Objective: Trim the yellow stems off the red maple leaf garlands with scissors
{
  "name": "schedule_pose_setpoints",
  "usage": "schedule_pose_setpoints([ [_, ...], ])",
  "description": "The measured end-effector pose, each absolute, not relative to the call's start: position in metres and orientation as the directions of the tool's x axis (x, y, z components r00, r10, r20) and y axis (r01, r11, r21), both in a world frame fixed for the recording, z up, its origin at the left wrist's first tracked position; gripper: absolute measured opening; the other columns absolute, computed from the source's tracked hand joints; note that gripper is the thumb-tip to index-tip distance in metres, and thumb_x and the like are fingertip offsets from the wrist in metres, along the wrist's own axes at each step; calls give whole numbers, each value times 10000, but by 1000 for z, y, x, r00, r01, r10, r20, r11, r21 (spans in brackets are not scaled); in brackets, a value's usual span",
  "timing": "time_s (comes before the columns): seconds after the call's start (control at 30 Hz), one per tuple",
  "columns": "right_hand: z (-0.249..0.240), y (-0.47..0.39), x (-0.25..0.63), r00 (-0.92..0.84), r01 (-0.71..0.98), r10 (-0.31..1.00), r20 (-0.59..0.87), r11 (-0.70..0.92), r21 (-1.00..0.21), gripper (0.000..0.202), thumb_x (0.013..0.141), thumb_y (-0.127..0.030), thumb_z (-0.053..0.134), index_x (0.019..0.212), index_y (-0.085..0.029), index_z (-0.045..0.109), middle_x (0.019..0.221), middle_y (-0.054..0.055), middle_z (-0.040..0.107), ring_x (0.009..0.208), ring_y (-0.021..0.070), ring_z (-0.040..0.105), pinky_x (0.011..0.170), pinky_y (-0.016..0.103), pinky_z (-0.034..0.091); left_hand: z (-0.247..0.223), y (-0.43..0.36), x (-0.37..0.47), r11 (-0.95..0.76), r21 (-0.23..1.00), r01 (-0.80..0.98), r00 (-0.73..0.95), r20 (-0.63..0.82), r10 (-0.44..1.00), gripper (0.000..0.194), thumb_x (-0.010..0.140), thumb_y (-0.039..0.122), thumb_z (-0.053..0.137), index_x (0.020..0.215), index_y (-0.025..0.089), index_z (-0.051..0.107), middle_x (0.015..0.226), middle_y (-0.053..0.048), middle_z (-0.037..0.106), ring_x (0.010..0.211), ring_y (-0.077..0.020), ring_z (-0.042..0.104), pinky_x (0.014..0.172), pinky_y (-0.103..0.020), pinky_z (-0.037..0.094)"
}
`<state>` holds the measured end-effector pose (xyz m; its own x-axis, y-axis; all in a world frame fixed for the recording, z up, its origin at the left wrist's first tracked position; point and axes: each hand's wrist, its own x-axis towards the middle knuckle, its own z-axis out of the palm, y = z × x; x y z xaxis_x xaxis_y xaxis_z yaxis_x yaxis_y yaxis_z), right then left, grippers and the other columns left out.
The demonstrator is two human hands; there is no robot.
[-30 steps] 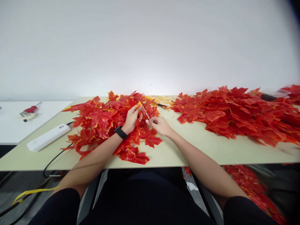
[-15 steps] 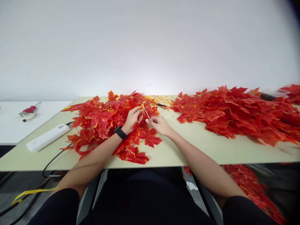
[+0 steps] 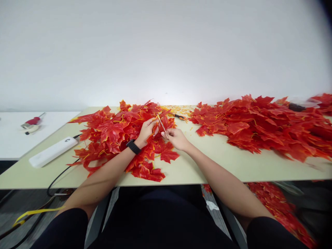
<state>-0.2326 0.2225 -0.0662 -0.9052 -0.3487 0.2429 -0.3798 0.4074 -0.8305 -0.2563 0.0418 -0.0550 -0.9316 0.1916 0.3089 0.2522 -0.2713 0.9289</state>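
Note:
My left hand (image 3: pixel 147 131), with a black watch on the wrist, is closed with its fingertips pinched on a red artificial maple leaf at its yellow-orange edge. Between the thumb and fingers of my right hand (image 3: pixel 175 137) is a slim, shiny, reddish metallic tool (image 3: pixel 162 123); its exact kind is too small to tell. The tool slants up and left, its tip touching or very near the leaf edge at my left fingertips. A heap of red artificial maple leaves (image 3: pixel 111 131) lies under and around my left hand. Part of the held leaf is hidden by my fingers.
A larger leaf pile (image 3: pixel 259 124) covers the table's right side. Yellow scraps (image 3: pixel 181 110) and an orange-and-black handled tool (image 3: pixel 179 117) lie behind my hands. On the left are a white power strip (image 3: pixel 54 151) with a black cable and a red-and-white object (image 3: pixel 32 123).

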Motion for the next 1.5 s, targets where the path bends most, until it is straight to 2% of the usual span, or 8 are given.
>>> schedule_pose_setpoints([
  [0.27,-69,221,-233,-908,-377,-341,242,419,-826,631,865,-762,571,630,-192,435,589,-16,436,575,107,353,562,279,277,-58,41,-257,-283,920,273,-923,333,191,497,810,638,789,809,188,578,453,61,471,357,-63,364,391,-221,243],
  [0.4,-72,220,-235,-907,-378,-338,250,395,-837,632,866,-759,577,625,-191,441,600,-4,464,588,116,399,581,275,325,-60,42,-259,-296,914,277,-918,343,201,474,832,613,777,805,185,576,476,55,487,358,-63,366,394,-225,249],
  [0.63,-65,220,-236,-934,-338,-246,260,364,-868,661,832,-799,581,620,-187,448,609,-9,413,619,115,353,606,280,322,-57,41,-257,-302,917,261,-911,338,237,252,890,392,663,803,198,526,487,60,452,410,-77,376,443,-220,286],
  [0.77,-59,222,-233,-940,-329,-217,263,377,-866,686,807,-831,585,622,-196,402,611,-21,344,619,111,305,591,281,281,-54,38,-257,-349,908,233,-880,349,321,161,831,292,612,786,199,488,534,53,459,459,-78,384,484,-214,303],
  [0.97,-57,223,-232,-934,-330,-252,253,336,-882,670,805,-817,618,660,-201,398,655,-19,362,639,116,319,610,289,279,-50,38,-257,-325,930,171,-920,269,285,268,786,359,798,805,157,622,733,0,622,636,-95,549,645,-226,441],
  [1.2,-62,218,-234,-920,-348,-269,286,221,-911,652,775,-801,670,694,-203,420,666,-25,359,652,119,306,611,283,270,-60,40,-262,-267,937,227,-892,310,330,359,691,406,915,867,159,722,881,-21,678,837,-123,605,831,-247,483],
  [1.37,-69,214,-235,-919,-345,-274,283,218,-913,643,798,-772,666,680,-211,373,652,-28,369,634,114,308,600,284,272,-65,43,-267,-270,912,309,-880,382,281,528,550,345,977,922,174,644,939,-28,674,867,-130,619,818,-244,500],
  [1.5,-72,213,-237,-923,-352,-246,296,226,-908,631,809,-767,652,692,-212,376,661,-30,372,635,113,312,603,285,278,-64,41,-265,-150,909,390,-875,416,248,451,634,431,928,890,159,675,919,-41,691,793,-128,608,729,-237,488],
])
